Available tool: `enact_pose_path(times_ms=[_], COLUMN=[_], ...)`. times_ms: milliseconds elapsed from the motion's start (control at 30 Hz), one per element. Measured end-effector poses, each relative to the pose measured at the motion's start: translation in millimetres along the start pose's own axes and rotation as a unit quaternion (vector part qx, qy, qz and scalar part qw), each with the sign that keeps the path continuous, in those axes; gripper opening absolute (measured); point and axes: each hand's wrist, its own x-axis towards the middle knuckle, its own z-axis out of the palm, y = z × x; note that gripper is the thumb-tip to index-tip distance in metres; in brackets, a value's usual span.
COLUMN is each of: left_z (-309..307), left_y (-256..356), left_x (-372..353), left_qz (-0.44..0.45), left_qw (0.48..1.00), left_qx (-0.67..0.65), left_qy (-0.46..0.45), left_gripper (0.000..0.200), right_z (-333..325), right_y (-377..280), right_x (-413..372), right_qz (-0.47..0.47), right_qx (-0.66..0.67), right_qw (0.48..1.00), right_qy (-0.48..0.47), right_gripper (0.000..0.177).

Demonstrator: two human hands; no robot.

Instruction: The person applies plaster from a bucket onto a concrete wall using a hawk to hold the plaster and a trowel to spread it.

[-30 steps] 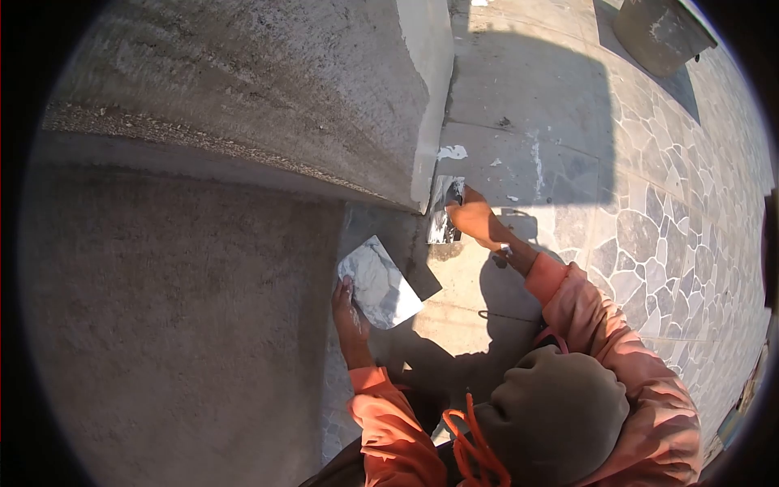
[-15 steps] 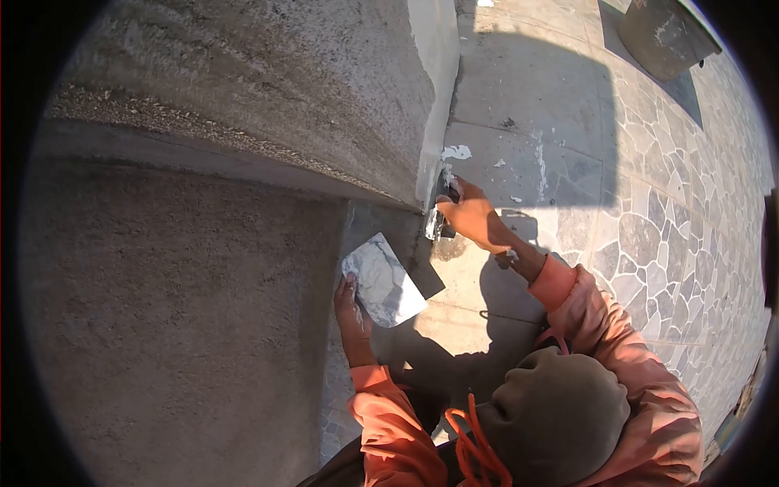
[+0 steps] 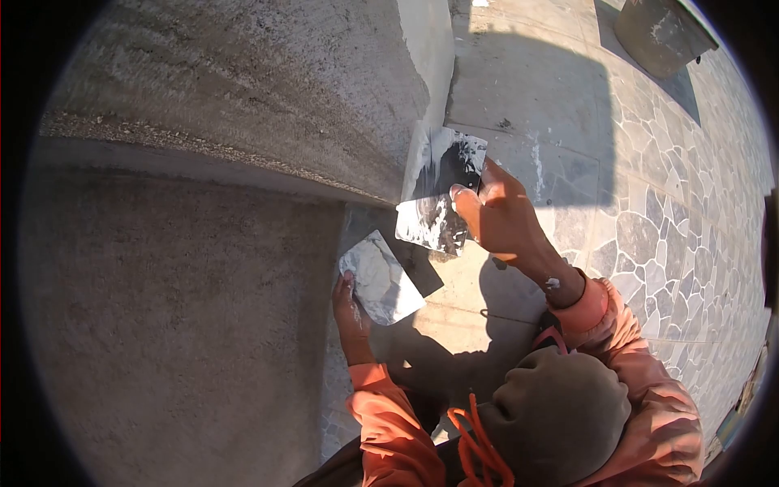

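Note:
My left hand [image 3: 350, 318] grips the edge of a small flat board [image 3: 396, 299], its thumb on the upper face. A mound of white putty [image 3: 372, 269] lies on the board. In my right hand [image 3: 510, 217] is a wide metal trowel [image 3: 432, 221], smeared with white putty and partly lit by the sun. Its flat face is turned up toward me, and its left edge is right at the lower end of the smooth, pale strip [image 3: 423, 65] along the wall's corner. The fingers behind the trowel are hidden.
A rough grey wall [image 3: 243, 97] runs across the upper left, with a darker surface [image 3: 178, 325] below it. White putty spots mark the concrete floor [image 3: 519, 97]. Stone-patterned paving [image 3: 641, 243] and a dirty bucket [image 3: 661, 36] are on the right. A cap [image 3: 560, 414] fills the lower middle.
My right hand has moved up and to the right and turned the trowel, so its broad face now shows instead of a narrow side. The left hand and board have barely moved.

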Motion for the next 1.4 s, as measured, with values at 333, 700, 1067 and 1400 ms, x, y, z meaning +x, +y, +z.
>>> enact_pose_path(times_ms=[333,700,1067,1400], left_z=[15,-1,11,24], left_y=[10,-1,9,14], left_x=[-8,-3,-10,-13], left_qz=[-0.006,0.018,0.008,0.008], left_qw=[1.0,0.998,0.999,0.999], left_qx=[-0.007,0.027,0.004,0.016], left_qy=[-0.025,0.06,0.052,0.049], left_gripper=[0.043,0.043,0.042,0.039], right_z=[10,47,30,27], right_y=[117,151,85,122], right_x=[13,40,39,43], right_qz=[0.165,0.093,0.097,0.129], right_qx=[0.004,-0.039,-0.07,0.001], right_qw=[0.986,0.995,0.988,0.989], right_qy=[-0.002,-0.021,-0.094,-0.068], right_gripper=[0.041,0.043,0.043,0.039])
